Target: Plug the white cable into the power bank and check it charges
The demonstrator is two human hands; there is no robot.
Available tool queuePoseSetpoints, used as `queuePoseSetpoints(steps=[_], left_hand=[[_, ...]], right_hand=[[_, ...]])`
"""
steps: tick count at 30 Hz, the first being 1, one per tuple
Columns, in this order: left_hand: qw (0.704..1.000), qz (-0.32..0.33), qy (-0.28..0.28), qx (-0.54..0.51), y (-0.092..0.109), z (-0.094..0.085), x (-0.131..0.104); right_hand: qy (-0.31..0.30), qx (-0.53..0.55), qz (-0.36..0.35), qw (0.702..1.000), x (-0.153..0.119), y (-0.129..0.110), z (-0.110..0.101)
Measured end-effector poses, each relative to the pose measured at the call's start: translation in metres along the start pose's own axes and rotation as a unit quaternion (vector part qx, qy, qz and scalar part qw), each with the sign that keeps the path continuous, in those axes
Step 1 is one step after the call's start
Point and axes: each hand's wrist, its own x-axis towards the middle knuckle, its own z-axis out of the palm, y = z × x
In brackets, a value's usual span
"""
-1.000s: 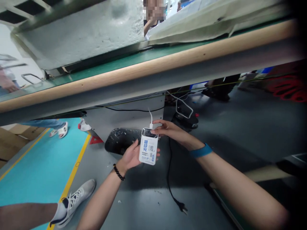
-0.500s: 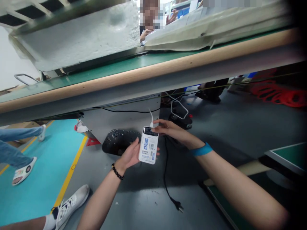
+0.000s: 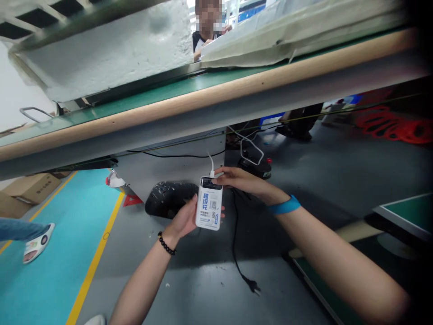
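Observation:
My left hand [image 3: 184,220] grips a white power bank [image 3: 209,204] with blue print, held below the bench edge over the grey floor. My right hand [image 3: 238,179] pinches the white cable plug [image 3: 213,173] at the power bank's top end. The white cable [image 3: 251,146] loops up and back under the bench. A black bead bracelet sits on my left wrist, a blue band on my right.
A green-topped workbench with a wooden edge [image 3: 216,97] spans the view above. A black cord with a plug [image 3: 252,285] lies on the floor. A black pedal-like pad [image 3: 167,197] sits behind my hands. Another person's sandalled foot [image 3: 34,241] crosses the teal walkway at left; a person stands beyond the bench.
The view has shifted slightly; my hands stay on the power bank and plug. The walking person's feet moved along the teal floor, and my own white shoe dropped nearly out of view.

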Motion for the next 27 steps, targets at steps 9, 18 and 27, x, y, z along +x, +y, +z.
queuePoseSetpoints(steps=[9,18,27], left_hand=[[1.0,0.003,0.02,0.008,-0.0002,-0.0008,0.0015],[1.0,0.001,0.025,0.015,0.0,-0.004,0.0015],[0.999,0.0,0.025,0.026,-0.0002,-0.009,0.0039]], right_hand=[[-0.002,-0.007,-0.008,1.0,0.0011,0.0002,0.0003],[-0.004,-0.02,-0.012,1.0,0.004,0.0037,-0.0003],[-0.014,-0.017,-0.022,1.0,0.0037,0.0051,-0.0026]])
